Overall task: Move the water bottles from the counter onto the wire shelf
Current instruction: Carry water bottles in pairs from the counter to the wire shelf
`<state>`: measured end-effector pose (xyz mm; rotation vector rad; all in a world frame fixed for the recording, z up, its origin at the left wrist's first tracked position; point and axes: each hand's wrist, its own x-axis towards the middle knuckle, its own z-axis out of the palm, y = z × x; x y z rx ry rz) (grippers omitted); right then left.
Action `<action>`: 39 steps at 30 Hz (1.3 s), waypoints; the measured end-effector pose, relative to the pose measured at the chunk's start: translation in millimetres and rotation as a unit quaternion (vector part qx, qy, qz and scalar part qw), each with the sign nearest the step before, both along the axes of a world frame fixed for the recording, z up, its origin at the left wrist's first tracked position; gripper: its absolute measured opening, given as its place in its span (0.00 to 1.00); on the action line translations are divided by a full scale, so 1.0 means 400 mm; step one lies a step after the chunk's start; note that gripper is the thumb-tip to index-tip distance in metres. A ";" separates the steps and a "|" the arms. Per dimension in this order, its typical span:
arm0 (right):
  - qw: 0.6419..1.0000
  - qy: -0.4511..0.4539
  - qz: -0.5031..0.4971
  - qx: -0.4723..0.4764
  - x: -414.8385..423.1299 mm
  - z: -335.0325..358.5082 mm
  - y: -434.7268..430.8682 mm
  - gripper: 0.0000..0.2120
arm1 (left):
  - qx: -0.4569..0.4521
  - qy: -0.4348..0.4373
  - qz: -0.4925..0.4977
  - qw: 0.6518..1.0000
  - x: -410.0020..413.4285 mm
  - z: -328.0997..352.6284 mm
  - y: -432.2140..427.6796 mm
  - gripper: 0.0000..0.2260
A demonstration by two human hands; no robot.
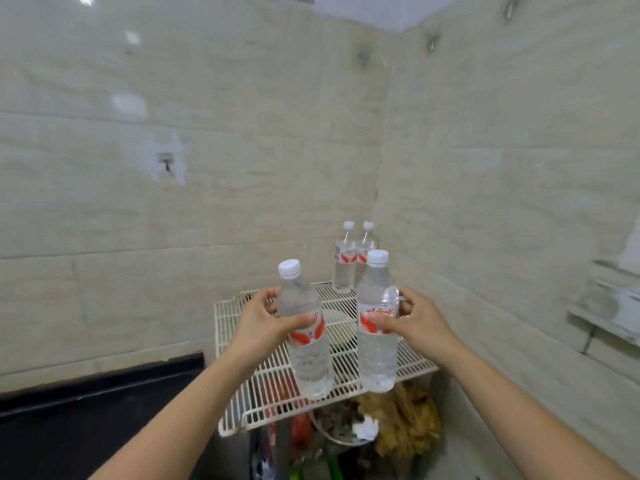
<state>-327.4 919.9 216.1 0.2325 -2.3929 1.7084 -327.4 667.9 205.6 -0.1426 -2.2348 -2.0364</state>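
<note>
- Done, by my reading: a pair of clear plastic water bottles with white caps and red labels, the standing bottles, is upright and side by side at the back corner of the white wire shelf, right of centre frame.
- In hand: the left hand has its fingers and thumb curled round the label of the left bottle, which tilts slightly. The right hand wraps the right bottle the same way, nearly upright.
- Both held bottles are in front of the shelf's grid at lower centre. I cannot tell whether either touches it.
- Left: setting these two down. Only part of the black counter, lower left, shows.
- Room: beige tiled walls meet in a corner. Food in a bowl sits beneath the shelf.
</note>
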 end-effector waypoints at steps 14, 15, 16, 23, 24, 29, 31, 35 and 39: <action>0.999 -0.031 -0.010 0.005 -0.479 -0.052 0.159 0.23 | -0.053 -0.010 0.013 0.998 -0.489 -0.029 0.162 0.29; 0.999 -0.031 -0.005 0.008 -0.516 -0.056 0.151 0.23 | -0.046 -0.010 0.015 0.999 -0.523 -0.029 0.160 0.29; 0.999 -0.029 -0.001 0.014 -0.554 -0.060 0.145 0.24 | -0.042 -0.009 0.022 0.999 -0.556 -0.029 0.157 0.28; 0.998 -0.036 0.046 0.031 -0.741 -0.083 0.062 0.27 | -0.059 0.002 0.071 0.996 -0.705 -0.048 0.114 0.30; 0.998 -0.035 0.049 0.033 -0.759 -0.081 0.047 0.24 | -0.058 0.000 0.076 0.995 -0.716 -0.049 0.106 0.29; 0.996 -0.042 0.066 0.031 -0.829 -0.073 -0.042 0.23 | -0.038 -0.004 0.105 0.994 -0.774 -0.063 0.071 0.32; 0.996 -0.043 0.065 0.041 -0.850 -0.075 -0.075 0.25 | -0.021 -0.002 0.112 0.994 -0.792 -0.067 0.064 0.30; 0.995 -0.062 0.069 0.047 -0.882 -0.079 -0.116 0.29 | -0.008 0.006 0.111 0.994 -0.832 -0.074 0.043 0.29; 0.994 -0.077 0.060 0.047 -0.915 -0.074 -0.120 0.26 | 0.007 0.000 0.100 0.995 -0.865 -0.076 0.028 0.31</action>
